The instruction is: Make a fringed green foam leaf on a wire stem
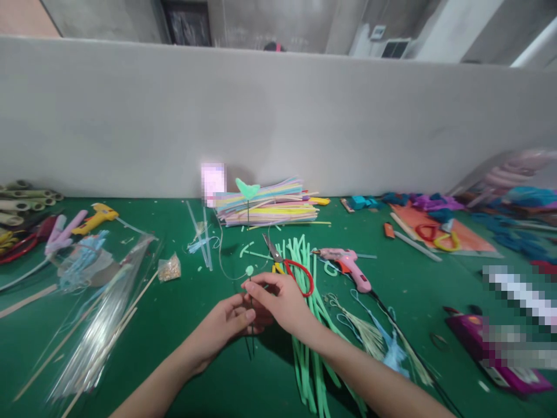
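My left hand (226, 325) and my right hand (278, 299) meet near the middle of the table. The right thumb and index finger pinch a thin dark stem (251, 342) just below its small pale green tip (249, 270). Lower down, the left fingers are closed around the same stem. Two thin dark ends stick out beneath the hands. Scissors (300, 276) with red and yellow handles lie beside my right hand, on light green pipe cleaners (300, 331). Farther back, a light green leaf shape (248, 188) stands upright on a dark stem.
Behind the leaf shape is a bundle of pastel pipe cleaners (270, 206) by a grey partition (278, 128). A pink glue gun (346, 264) lies right. On the left are a yellow glue gun (98, 217), clear wrappers (100, 325), wooden sticks and a beads packet (169, 268).
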Demonstrator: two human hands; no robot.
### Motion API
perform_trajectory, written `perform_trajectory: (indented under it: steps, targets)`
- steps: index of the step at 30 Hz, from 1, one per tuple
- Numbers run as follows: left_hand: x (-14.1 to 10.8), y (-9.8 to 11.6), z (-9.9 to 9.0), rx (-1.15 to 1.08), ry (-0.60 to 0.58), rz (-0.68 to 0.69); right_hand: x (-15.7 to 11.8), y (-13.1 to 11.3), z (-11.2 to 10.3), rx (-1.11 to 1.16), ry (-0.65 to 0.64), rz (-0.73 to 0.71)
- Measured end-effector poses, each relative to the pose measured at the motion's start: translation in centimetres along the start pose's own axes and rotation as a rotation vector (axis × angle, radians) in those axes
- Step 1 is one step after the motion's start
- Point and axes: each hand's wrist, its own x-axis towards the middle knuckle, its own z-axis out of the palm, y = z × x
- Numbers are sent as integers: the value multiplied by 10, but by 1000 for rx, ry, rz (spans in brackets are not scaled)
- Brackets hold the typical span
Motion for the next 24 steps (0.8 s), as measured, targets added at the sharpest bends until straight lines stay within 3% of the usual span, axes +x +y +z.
perform_trajectory:
  steps: [5,9,14,24]
  targets:
    - [-4,17,-14,138,239,158,-15,-5,3,-26,19,-5]
    - [-5,12,-9,84,333,169,-25,5,17,15,4,34]
    - [-7,2,0,-16,362,168,-32,16,29,2,53,46]
    - [-9,6,1,-46,349,233,-32,16,36,-26,60,-1]
